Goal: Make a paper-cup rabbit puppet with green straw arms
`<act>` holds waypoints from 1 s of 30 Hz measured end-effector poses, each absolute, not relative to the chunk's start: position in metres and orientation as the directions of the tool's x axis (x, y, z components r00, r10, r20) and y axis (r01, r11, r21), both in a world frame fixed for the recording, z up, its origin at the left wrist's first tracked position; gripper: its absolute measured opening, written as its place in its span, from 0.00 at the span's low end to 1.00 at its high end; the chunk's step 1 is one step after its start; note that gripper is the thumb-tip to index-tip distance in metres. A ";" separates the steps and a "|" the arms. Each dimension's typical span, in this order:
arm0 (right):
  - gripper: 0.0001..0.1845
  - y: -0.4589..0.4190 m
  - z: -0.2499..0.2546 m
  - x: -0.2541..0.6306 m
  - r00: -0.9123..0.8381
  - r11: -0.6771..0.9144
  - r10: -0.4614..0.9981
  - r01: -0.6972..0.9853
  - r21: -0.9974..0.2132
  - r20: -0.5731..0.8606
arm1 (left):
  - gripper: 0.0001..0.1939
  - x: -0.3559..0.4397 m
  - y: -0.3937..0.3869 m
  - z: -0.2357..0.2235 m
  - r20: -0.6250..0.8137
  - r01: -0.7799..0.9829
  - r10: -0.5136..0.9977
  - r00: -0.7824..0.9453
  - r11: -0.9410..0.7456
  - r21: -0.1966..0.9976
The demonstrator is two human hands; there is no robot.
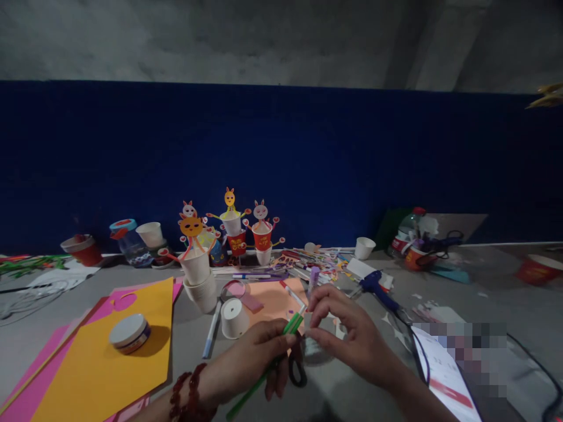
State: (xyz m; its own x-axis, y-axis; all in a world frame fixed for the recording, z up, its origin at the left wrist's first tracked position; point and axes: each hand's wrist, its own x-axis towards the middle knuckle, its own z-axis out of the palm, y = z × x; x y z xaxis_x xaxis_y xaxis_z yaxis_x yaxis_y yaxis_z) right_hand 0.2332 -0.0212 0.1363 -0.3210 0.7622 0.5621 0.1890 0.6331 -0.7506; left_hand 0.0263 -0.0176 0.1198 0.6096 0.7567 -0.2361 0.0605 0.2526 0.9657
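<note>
My left hand (268, 349) is closed around a bundle of long green strips (294, 322), which slant from the lower left up to the right; I cannot make out their material. To the right of their upper end, my right hand (341, 328) has its thumb and fingers curved and apart, with nothing visible between them. Below the hands shows a black loop handle (298, 375), apparently of scissors, partly hidden. A greyish round item (317, 351) lies under my right hand. Beside my left wrist stands an upside-down white paper cup (234, 318).
Cup figures with animal heads (263, 234) stand at the back. Orange-yellow card (101, 375) bearing a round lidded jar (130, 333) lies left. A blue glue gun (380, 288), its cord and a phone-like screen (444, 375) are right. Several markers and scraps (303, 261) line the back.
</note>
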 end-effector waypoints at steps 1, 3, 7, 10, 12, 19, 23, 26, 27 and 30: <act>0.05 -0.020 0.137 0.233 -0.315 0.641 0.757 0.191 -0.743 0.572 | 0.18 0.026 -0.016 0.123 -0.230 0.072 0.757 0.612 0.236 0.969; 0.05 -0.017 0.139 0.232 -0.303 0.659 0.745 0.196 -0.726 0.594 | 0.19 0.026 -0.012 0.132 -0.206 0.112 0.756 0.621 0.174 0.978; 0.05 -0.012 0.147 0.233 -0.307 0.706 0.704 0.206 -0.678 0.640 | 0.16 0.023 -0.003 0.150 -0.171 0.252 0.782 0.599 0.019 0.967; 0.06 -0.009 0.154 0.234 -0.294 0.722 0.690 0.218 -0.656 0.662 | 0.14 0.021 0.003 0.163 -0.152 0.307 0.805 0.573 -0.039 0.951; 0.06 -0.007 0.159 0.234 -0.266 0.722 0.692 0.222 -0.656 0.671 | 0.13 0.021 0.005 0.173 -0.136 0.336 0.816 0.562 -0.075 0.939; 0.05 -0.002 0.164 0.235 -0.244 0.694 0.719 0.211 -0.688 0.651 | 0.12 0.023 0.010 0.206 -0.287 0.474 0.771 0.569 -0.022 0.880; 0.04 0.000 0.165 0.235 -0.254 0.688 0.721 0.157 -0.708 0.644 | 0.12 0.026 0.012 0.218 -0.344 0.494 0.736 0.584 0.014 0.869; 0.06 0.002 0.167 0.236 -0.270 0.680 0.723 0.116 -0.724 0.636 | 0.12 0.027 0.017 0.224 -0.333 0.534 0.734 0.592 -0.048 0.844; 0.06 0.002 0.168 0.237 -0.277 0.673 0.726 0.104 -0.732 0.629 | 0.12 0.026 0.019 0.226 -0.327 0.550 0.729 0.601 -0.080 0.831; 0.04 0.004 0.170 0.238 -0.294 0.662 0.728 0.065 -0.747 0.619 | 0.14 0.025 0.024 0.231 -0.345 0.567 0.686 0.641 -0.121 0.815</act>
State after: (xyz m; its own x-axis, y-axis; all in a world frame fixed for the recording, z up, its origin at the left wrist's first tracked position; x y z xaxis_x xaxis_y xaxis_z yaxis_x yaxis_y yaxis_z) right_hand 0.2381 0.0039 0.1704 -0.2944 0.7279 0.6193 0.0645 0.6616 -0.7470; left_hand 0.0251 0.0238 0.2308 0.6408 0.6861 -0.3445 0.5674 -0.1209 0.8145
